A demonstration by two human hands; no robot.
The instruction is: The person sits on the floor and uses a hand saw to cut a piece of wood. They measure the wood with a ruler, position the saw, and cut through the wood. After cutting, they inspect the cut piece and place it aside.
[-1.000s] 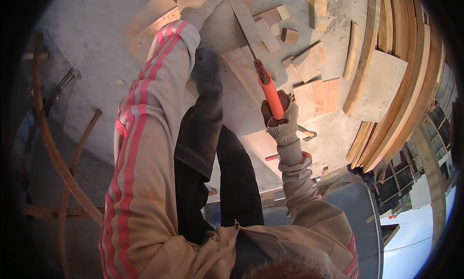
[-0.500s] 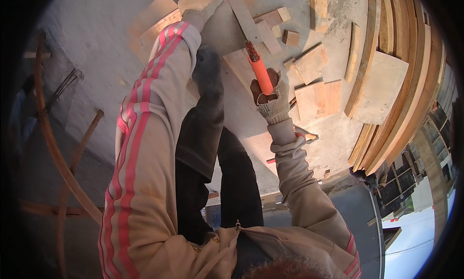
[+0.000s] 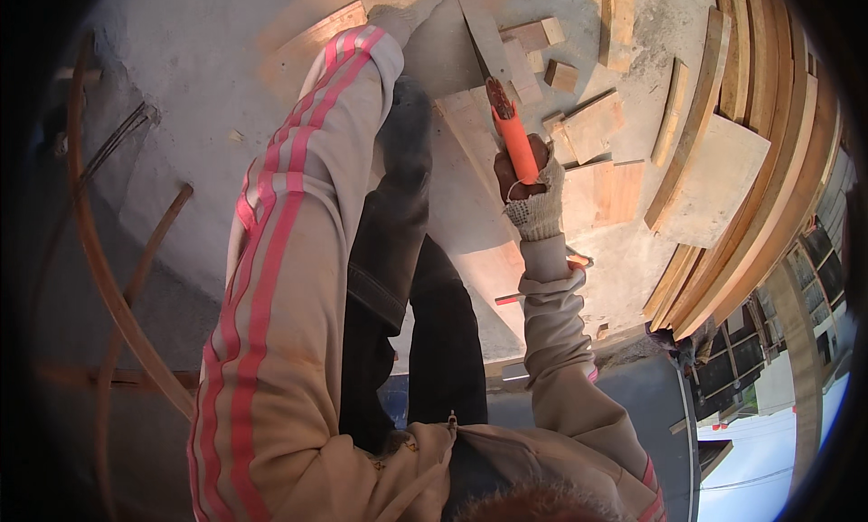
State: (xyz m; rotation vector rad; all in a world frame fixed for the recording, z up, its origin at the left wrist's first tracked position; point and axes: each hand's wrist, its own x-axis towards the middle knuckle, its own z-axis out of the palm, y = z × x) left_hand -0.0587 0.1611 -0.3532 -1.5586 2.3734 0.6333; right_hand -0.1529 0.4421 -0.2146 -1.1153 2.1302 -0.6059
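Note:
My right hand, in a knitted glove, is wrapped round the orange handle of a tool. The tool points up and away, and its far end is brown and rough like rust; I cannot make out its kind. At the top edge my left hand, also gloved, reaches over pale boards. Its fingers are partly cut off by the frame, beside the near part of a narrow plank. A wide board lies below that plank, between my leg and the tool.
Wood offcuts and a small block lie on the concrete floor. Long timbers are stacked at the right, with a square panel against them. Curved-looking bars stand at the left, near thin rods.
The view has shifted slightly, so most things sit a little lower and the near ones farther right. My right hand still grips the orange-handled tool; my left hand remains at the top edge.

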